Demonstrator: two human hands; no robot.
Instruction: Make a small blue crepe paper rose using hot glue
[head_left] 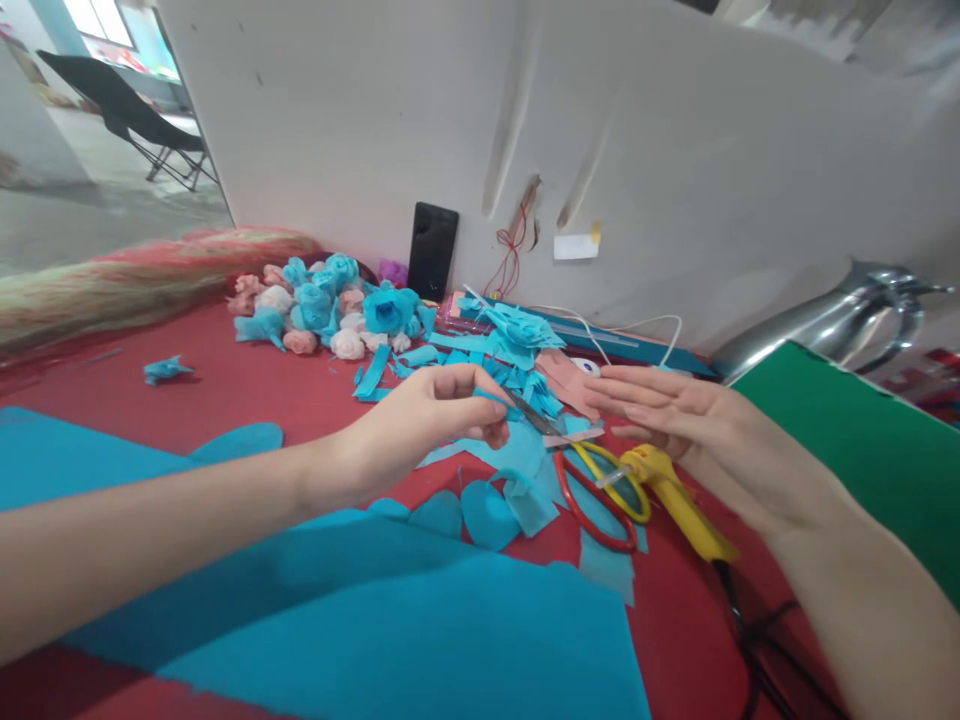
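My left hand (442, 410) reaches in over the table, thumb and forefinger pinched on a small blue crepe paper piece (492, 398). My right hand (697, 415) hovers on the right with its fingers stretched out and nothing in them. Between the hands lie scissors (534, 412) with one red and one yellow handle loop. Below my right hand rests a yellow glue gun (682, 505), its black cord running toward the front edge. Cut blue petals (487, 515) lie beneath my left hand, beside a large blue paper sheet (390, 620).
Blue, pink and white paper roses (386, 310) are heaped at the back left, with one small blue piece (166, 370) apart. Paper scraps (517, 335) pile behind the scissors. A phone (433, 250) leans on the wall. A green board (855, 450) and metal jug (810, 310) stand right.
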